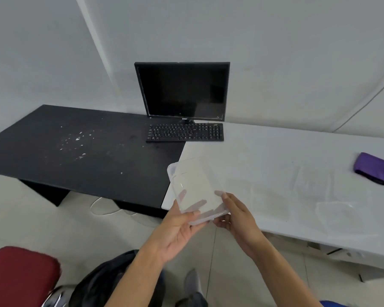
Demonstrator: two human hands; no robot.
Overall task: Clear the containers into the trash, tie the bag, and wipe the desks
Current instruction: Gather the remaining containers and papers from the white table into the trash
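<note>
I hold a clear plastic container (pixel 195 189) tilted in the air over the gap between the two desks. My left hand (pixel 177 229) grips its near left corner from below, and my right hand (pixel 235 216) grips its near right edge. A black trash bag (pixel 102 282) sits on the floor below my arms. Two more clear containers or lids lie on the white desk (pixel 264 156), one (pixel 313 182) further back and one (pixel 339 213) nearer. A purple cloth (pixel 375 171) lies at the white desk's right edge. White crumbs (pixel 78 140) dot the black desk (pixel 53 151).
A black monitor (pixel 183 91) and keyboard (pixel 185 132) stand at the back where the desks meet. A red chair seat (pixel 20 275) is at the lower left. A white cable (pixel 106 207) lies on the floor under the black desk.
</note>
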